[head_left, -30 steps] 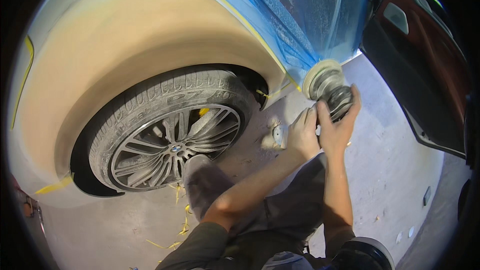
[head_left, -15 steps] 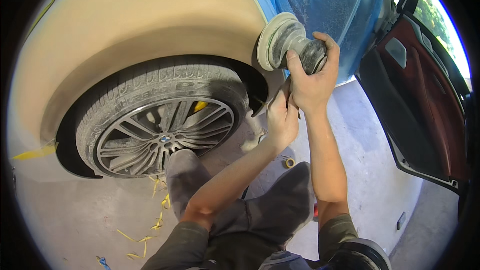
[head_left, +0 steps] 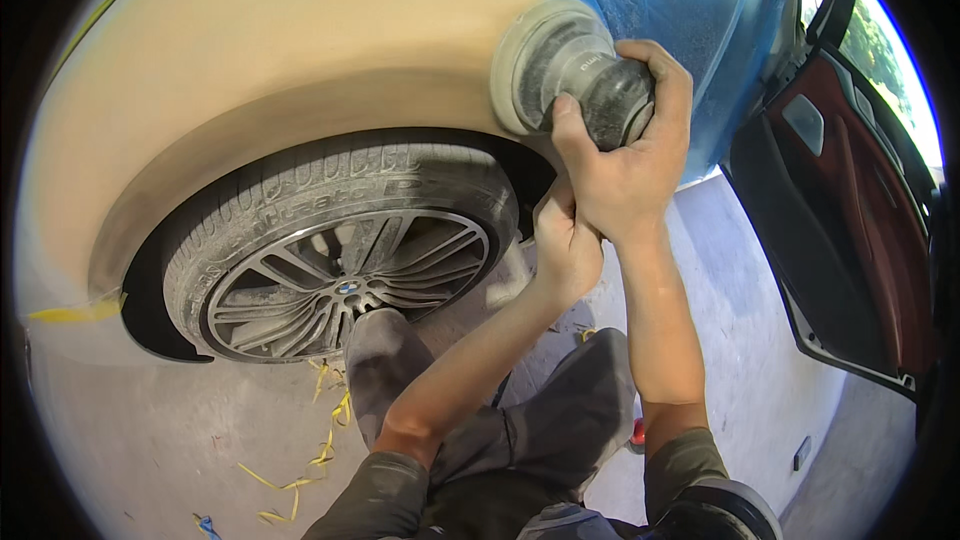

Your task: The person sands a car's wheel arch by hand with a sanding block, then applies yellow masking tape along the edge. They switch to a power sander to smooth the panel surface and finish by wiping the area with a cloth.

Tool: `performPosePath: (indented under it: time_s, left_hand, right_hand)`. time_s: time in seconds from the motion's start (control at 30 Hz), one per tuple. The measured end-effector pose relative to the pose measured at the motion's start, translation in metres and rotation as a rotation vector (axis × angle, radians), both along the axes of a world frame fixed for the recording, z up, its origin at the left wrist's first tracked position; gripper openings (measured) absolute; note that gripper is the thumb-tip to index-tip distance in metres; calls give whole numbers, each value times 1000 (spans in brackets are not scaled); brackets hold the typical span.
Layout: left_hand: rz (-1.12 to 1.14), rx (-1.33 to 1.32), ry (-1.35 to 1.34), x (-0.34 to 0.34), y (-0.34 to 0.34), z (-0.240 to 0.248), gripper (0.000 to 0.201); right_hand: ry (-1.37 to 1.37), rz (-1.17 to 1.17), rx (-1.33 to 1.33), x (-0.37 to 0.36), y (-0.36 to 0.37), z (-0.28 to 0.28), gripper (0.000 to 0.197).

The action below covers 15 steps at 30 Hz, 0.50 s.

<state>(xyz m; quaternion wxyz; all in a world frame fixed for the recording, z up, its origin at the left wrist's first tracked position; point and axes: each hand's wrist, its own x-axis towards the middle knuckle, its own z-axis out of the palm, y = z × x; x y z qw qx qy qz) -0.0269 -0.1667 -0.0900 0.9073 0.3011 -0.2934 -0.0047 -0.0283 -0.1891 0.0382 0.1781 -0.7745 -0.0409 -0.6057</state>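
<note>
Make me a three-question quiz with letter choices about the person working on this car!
1. Where is the round sander? A on the floor B against the car panel above the wheel C on the door
2. What colour is the plastic sheet? A blue B green C pink
3. The car door is: A shut B open C gone

B: its pad presses the tan panel. A: blue film covers the body. B: it swings out, red lining showing. The right hand grips the sander; the left hand is under it.
</note>
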Motion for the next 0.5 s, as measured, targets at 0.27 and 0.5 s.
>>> performPosePath:
  time_s: [0.27, 0.5]
  left_hand:
    - [1269, 777, -654, 17, 43, -37, 41]
    - [-17, 0, -82, -3, 19, -10, 22]
  right_hand:
    - [-198, 195, -420, 31, 71, 52, 53]
    - [12, -19, -152, 2, 24, 6, 52]
